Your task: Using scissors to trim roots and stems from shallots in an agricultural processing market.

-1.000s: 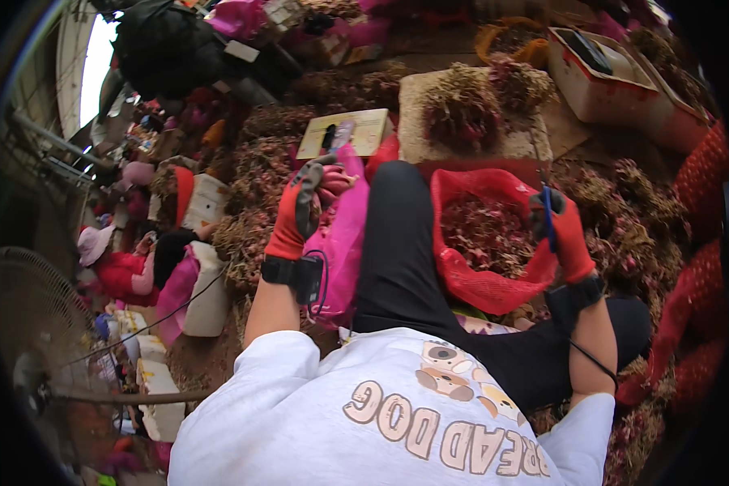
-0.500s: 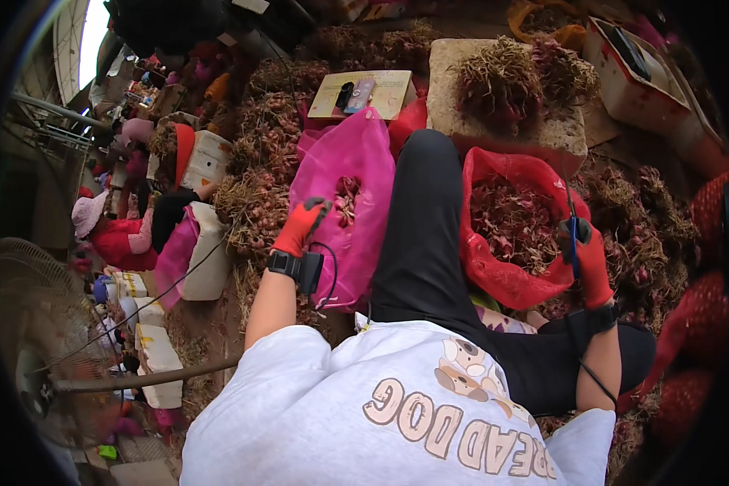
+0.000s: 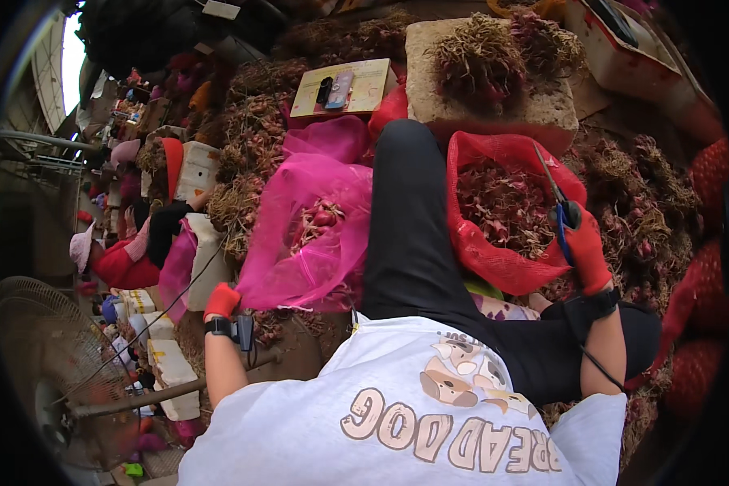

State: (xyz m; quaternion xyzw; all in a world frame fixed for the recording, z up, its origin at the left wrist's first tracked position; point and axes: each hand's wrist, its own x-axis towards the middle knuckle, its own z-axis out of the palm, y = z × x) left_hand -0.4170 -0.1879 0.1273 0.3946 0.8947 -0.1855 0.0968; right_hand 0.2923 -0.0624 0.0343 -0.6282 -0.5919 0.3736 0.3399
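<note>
My left hand (image 3: 221, 300), in a red glove, is closed on the near left edge of a pink mesh bag (image 3: 304, 263), and the cloth is pulled taut toward it. Inside that bag lie several shallots (image 3: 324, 219) with dry stems. Scissors (image 3: 560, 206) with blue handles are in my right hand (image 3: 589, 248), also red-gloved; their blades point up and away. That hand is beside the right rim of a red mesh bag (image 3: 516, 283), which stands with its mouth wide and holds shallot trimmings (image 3: 498, 206).
A foam box (image 3: 492, 118) beyond my knee carries shallot bunches (image 3: 478, 61). Left of it, a phone (image 3: 338, 90) lies on a carton (image 3: 373, 81). More bunches (image 3: 624, 186) heap at the right. A fan (image 3: 49, 348) stands left, and a person in red (image 3: 125, 266) sits beyond it.
My left hand has moved from over the pink bag down and left to its edge, spreading the bag wider. The scissors have turned in my right hand, blades now more plainly seen.
</note>
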